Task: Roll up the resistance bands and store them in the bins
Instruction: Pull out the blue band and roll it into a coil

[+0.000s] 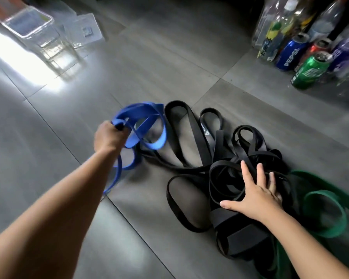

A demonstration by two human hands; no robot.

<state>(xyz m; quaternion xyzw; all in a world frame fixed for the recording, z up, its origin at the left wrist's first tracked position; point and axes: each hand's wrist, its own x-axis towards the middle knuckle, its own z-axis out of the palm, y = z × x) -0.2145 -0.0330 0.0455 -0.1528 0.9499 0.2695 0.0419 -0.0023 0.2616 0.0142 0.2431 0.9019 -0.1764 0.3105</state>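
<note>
Left hand (109, 135), well apart from the clear bins (26, 23) far up-left, is fisted round the blue band (163, 133), holding its loops off the floor (48, 158). It's blurred, so I can't tell if it's free of the pile. Black bands (201, 141) lie tangled mid-floor. Right hand (256, 198), fingers spread, presses flat on them, w/ the green band (322, 193) just beside. I read this as step 1: separating blue. Next: pull it clear, roll tight w/ both hands, then bin.

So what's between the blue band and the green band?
Head view: a tangle of black bands lies between the blue band and green band, with the right hand resting on it.
</note>
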